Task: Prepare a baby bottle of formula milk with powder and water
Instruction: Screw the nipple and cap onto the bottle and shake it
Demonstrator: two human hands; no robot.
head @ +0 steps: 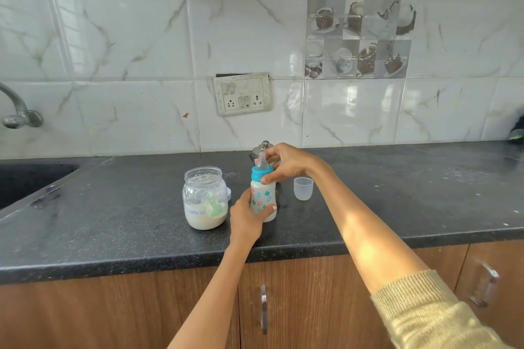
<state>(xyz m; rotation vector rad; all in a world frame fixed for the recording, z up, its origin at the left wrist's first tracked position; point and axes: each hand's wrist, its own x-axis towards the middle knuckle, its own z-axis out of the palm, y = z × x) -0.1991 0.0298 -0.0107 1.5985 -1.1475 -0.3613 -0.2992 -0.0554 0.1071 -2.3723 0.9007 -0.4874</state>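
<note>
Blue collar (262,173) pinched by right hand (286,163); left hand (245,219) grasps bottle (263,201), centre frame. Judgement: brace the base, twist collar square until snug.

A dark speckled stone worktop (397,193) runs along a marble-tiled wall above wooden cabinet doors, with a dark sink (25,178) set into its left end. On it stand an open clear jar (204,198) part-filled with pale powder and hand-labelled "Formula", a green scoop inside, and a small translucent cap (303,188), well apart to the right. A steel pot (262,150) with a knobbed lid stands near the wall, while a baby bottle (263,195) with a blue collar stands upright near the jar, its base on or just above the surface.
</note>
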